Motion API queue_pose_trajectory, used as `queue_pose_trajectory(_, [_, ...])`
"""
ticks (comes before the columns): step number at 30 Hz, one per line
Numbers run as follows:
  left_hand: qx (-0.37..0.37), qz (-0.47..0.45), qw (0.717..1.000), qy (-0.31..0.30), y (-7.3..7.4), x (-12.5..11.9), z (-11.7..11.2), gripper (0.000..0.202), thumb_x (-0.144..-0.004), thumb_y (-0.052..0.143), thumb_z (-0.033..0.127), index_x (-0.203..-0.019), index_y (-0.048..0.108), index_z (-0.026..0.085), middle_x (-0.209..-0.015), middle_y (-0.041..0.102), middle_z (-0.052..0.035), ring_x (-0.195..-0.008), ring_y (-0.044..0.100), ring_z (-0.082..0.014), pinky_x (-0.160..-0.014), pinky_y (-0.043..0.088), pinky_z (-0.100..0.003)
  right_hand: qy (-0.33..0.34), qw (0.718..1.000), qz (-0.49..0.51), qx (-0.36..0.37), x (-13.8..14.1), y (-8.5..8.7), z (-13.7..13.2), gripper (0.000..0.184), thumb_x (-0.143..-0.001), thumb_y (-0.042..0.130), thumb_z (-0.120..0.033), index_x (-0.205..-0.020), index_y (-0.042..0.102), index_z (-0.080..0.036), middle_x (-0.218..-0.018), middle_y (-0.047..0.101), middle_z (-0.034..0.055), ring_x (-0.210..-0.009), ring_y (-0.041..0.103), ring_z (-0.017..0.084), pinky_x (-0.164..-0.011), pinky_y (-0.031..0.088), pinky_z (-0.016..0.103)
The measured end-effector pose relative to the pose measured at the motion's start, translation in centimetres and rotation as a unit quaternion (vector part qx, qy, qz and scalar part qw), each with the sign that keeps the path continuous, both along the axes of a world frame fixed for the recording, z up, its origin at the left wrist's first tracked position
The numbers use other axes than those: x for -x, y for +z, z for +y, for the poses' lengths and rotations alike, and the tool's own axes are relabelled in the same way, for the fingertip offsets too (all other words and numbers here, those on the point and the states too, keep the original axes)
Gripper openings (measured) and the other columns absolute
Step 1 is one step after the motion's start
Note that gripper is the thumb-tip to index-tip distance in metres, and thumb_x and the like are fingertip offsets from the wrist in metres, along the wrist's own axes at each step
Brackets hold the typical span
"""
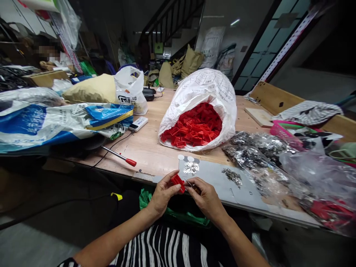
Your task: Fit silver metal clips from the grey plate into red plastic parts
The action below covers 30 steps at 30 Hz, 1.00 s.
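Observation:
Between the fingers and thumb of my left hand (pixel 163 194) is a small red plastic part (pixel 178 183), box-like in shape. My right hand (pixel 206 198) is closed round a tool with a thin metal shaft and a brownish handle (pixel 197 189); its tip points at the red part, but whether they touch I cannot tell. Both hands are over the front edge of the table. Just beyond them, a pile of small shiny metal pieces (pixel 191 168) lies on a grey sheet (pixel 207 178). A second pile of darker metal pieces (pixel 232 177) lies farther right.
A white woven sack (pixel 205 83) spills red plastic parts (pixel 194 126) behind the sheet. Clear bags of metal pieces (pixel 258 159) crowd the right. A red-tipped lever (pixel 130 162) juts out at left, near blue-and-white bags (pixel 63 122). Another person (pixel 50 52) is at far left.

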State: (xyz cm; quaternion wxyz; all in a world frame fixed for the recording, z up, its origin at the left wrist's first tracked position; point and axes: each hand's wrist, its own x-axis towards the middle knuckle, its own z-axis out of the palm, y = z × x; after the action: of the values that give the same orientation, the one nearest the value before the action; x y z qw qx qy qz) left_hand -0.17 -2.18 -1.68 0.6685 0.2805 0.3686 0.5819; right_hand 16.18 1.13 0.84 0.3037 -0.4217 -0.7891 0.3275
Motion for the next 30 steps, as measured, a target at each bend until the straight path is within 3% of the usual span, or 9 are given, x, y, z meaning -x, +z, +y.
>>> queue_pose_trajectory(16, [-0.009, -0.032, 0.999, -0.024, 0.9, 0.1, -0.2, 0.049, -0.072, 0.070, 0.021, -0.121, 0.061, 0.022, -0.101, 0.068, -0.0047, -0.092, 0.063, -0.0170, -0.083, 0.049, -0.029, -0.026, 0.999, 0.032, 0.017, 0.0, 0.4, -1.0, 0.009, -0.087, 0.056, -0.025, -0.087, 0.064, -0.020, -0.080, 0.063, 0.0021, -0.069, 0.055, 0.014, -0.064, 0.043, 0.025])
queue_pose_trajectory(25, [-0.019, 0.023, 0.999, -0.039, 0.6, 0.3, -0.3, 0.048, -0.072, 0.071, 0.023, -0.119, 0.063, 0.022, -0.102, 0.070, -0.0041, -0.094, 0.062, -0.0176, -0.087, 0.047, -0.030, 0.033, 0.997, 0.038, 0.059, -0.7, 0.0, -1.1, 0.007, -0.084, 0.059, -0.023, -0.086, 0.065, -0.021, -0.082, 0.063, 0.0018, -0.073, 0.056, 0.014, -0.067, 0.043, 0.025])
queue_pose_trajectory(30, [-0.032, 0.058, 0.997, -0.047, 0.1, 0.2, -0.3, 0.048, -0.073, 0.070, 0.024, -0.120, 0.061, 0.023, -0.108, 0.068, -0.0043, -0.100, 0.061, -0.0197, -0.091, 0.045, -0.032, 0.011, 0.993, 0.040, 0.108, -1.3, -0.4, -1.0, 0.015, -0.080, 0.063, -0.028, -0.093, 0.061, -0.021, -0.083, 0.064, -0.0004, -0.067, 0.054, 0.012, -0.062, 0.043, 0.023])
